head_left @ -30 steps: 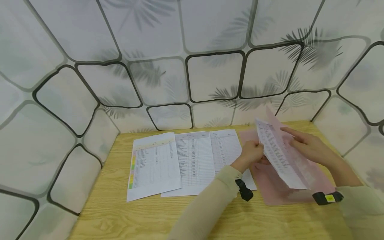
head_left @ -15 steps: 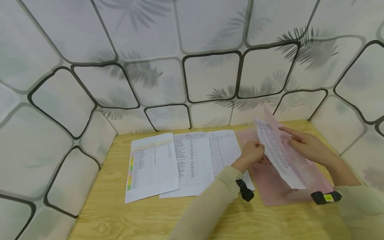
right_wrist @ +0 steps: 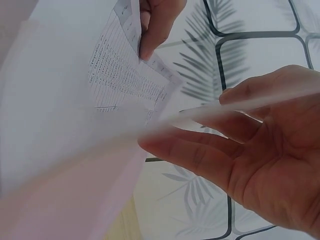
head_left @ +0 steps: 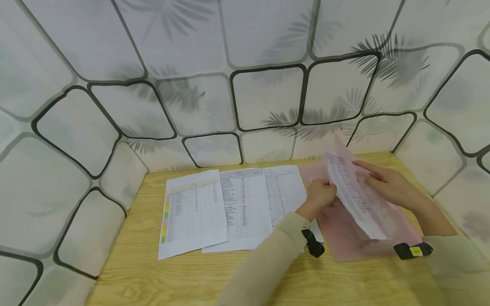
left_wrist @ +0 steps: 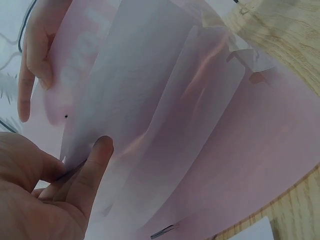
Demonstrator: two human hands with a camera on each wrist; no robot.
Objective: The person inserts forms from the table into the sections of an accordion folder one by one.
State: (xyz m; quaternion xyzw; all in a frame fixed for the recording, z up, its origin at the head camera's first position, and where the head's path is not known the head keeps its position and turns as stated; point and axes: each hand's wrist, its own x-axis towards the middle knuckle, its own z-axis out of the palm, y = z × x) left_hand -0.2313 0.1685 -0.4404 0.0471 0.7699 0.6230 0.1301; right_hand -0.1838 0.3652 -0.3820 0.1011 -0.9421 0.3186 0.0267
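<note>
On the right of the table, a translucent pink plastic folder [head_left: 342, 244] lies with its upper cover [head_left: 400, 219] lifted and tilted. My left hand [head_left: 320, 195] pinches the near-left edge of a printed sheet [head_left: 354, 199], which stands tilted inside the folder. Seen from the left wrist, the thumb and fingertips [left_wrist: 102, 150] meet at the paper's edge. My right hand [head_left: 394, 187] holds the raised cover, which runs between its thumb and fingers [right_wrist: 195, 150] in the right wrist view. Part of the sheet is hidden behind the cover there.
Three overlapping printed sheets lie left of the folder: one with coloured margin tabs [head_left: 195, 216], a middle list [head_left: 249, 204] and a right one [head_left: 285, 187]. The wooden table [head_left: 153, 280] meets a patterned cloth wall [head_left: 268, 97] at the back and sides.
The camera view has shifted slightly. Both hands keep their hold on the sheet and the folder cover, with hardly any movement; the sheets on the table stay put.
</note>
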